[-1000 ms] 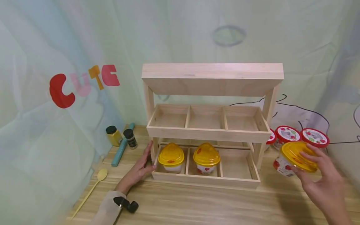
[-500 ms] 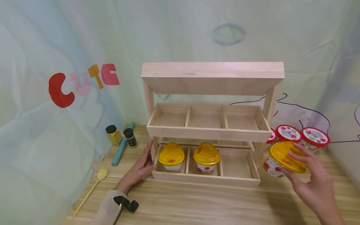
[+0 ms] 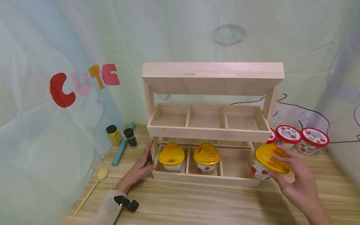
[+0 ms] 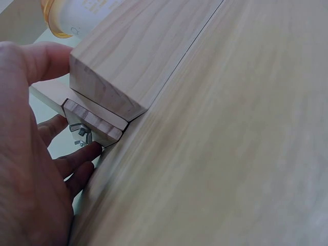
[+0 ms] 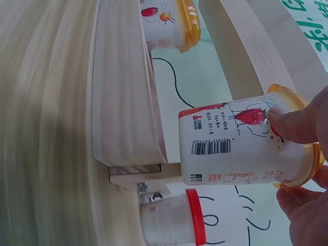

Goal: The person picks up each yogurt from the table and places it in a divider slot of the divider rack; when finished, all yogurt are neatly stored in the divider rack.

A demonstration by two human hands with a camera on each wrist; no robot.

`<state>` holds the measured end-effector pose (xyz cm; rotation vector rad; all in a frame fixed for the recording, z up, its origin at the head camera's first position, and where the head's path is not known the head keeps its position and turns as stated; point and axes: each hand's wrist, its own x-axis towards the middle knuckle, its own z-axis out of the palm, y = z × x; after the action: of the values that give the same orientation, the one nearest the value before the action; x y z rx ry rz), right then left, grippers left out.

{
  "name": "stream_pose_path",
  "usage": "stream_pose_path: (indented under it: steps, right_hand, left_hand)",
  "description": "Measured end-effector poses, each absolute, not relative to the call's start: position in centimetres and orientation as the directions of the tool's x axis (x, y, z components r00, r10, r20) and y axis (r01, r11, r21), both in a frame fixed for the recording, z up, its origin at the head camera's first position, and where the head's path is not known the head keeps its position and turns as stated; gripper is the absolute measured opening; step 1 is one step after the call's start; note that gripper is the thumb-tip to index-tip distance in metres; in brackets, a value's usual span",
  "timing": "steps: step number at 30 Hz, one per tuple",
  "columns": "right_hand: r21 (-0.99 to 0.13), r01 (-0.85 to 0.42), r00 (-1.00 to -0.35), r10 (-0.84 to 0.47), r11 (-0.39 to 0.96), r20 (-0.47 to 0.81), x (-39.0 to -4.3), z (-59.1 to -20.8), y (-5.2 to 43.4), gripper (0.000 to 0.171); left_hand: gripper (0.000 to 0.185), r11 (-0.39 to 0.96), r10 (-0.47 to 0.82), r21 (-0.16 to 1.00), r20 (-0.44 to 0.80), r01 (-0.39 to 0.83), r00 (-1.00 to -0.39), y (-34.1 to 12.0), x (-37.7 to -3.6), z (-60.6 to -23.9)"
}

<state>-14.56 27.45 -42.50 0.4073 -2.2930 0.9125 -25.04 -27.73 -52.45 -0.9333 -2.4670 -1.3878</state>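
The rack [image 3: 212,78] is pale, unfinished wood with a light grain. The table [image 3: 213,206] is a light wood tone with darker streaks. The cup [image 3: 265,162] in the right hand [image 3: 298,184] has a yellow lid; in the right wrist view its white wall [image 5: 230,148] carries red strawberry prints, a black barcode and red lettering. Two cups [image 3: 171,157] in the rack have yellow lids and white walls with red prints. The cups [image 3: 313,140] behind have red-rimmed white lids with red and green marks. The spoon [image 3: 92,187] is pale yellow. The backdrop [image 3: 84,82] is pale green with red, pink and orange letters.
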Motion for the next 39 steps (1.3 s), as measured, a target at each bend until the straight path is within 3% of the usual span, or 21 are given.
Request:
stream_pose_path:
  steps: [6, 9, 18, 22, 26, 33, 39]
  right_hand:
    - [-0.507, -0.498, -0.763, -0.078, 0.703, 0.641, -14.8, -42.8, 26.5, 0.063]
    - [-0.497, -0.524, -0.752, -0.102, 0.692, 0.651, -14.9, -42.8, 26.2, 0.062]
    - [-0.483, -0.571, -0.736, -0.153, 0.663, 0.659, -15.9, -43.1, 25.2, 0.061]
    - [-0.492, -0.583, -0.739, -0.170, 0.647, 0.652, -16.5, -43.3, 24.7, 0.059]
    - [-0.513, -0.588, -0.748, -0.179, 0.625, 0.640, -17.0, -43.6, 24.3, 0.059]
    - [-0.516, -0.587, -0.753, -0.186, 0.623, 0.632, -18.2, -44.5, 23.6, 0.059]
    - [-0.527, -0.619, -0.743, -0.217, 0.583, 0.633, -19.2, -45.3, 23.3, 0.063]
  left_hand:
    - [0.097, 0.383, 0.450, 0.676, 0.459, 0.630, -0.766, -27.9, -25.3, -52.9]
    - [0.096, 0.366, 0.445, 0.708, 0.437, 0.604, -0.782, -28.0, -25.5, -53.1]
    - [0.104, 0.405, 0.450, 0.726, 0.372, 0.556, -0.812, -30.3, -28.7, -58.0]
    - [0.101, 0.384, 0.441, 0.754, 0.358, 0.534, -0.823, -29.8, -28.1, -57.1]
    - [0.100, 0.354, 0.449, 0.739, 0.404, 0.573, -0.797, -29.5, -27.7, -56.4]
    - [0.103, 0.405, 0.440, 0.715, 0.394, 0.570, -0.807, -30.2, -28.5, -57.9]
    - [0.097, 0.363, 0.467, 0.685, 0.453, 0.632, -0.759, -29.7, -28.0, -56.8]
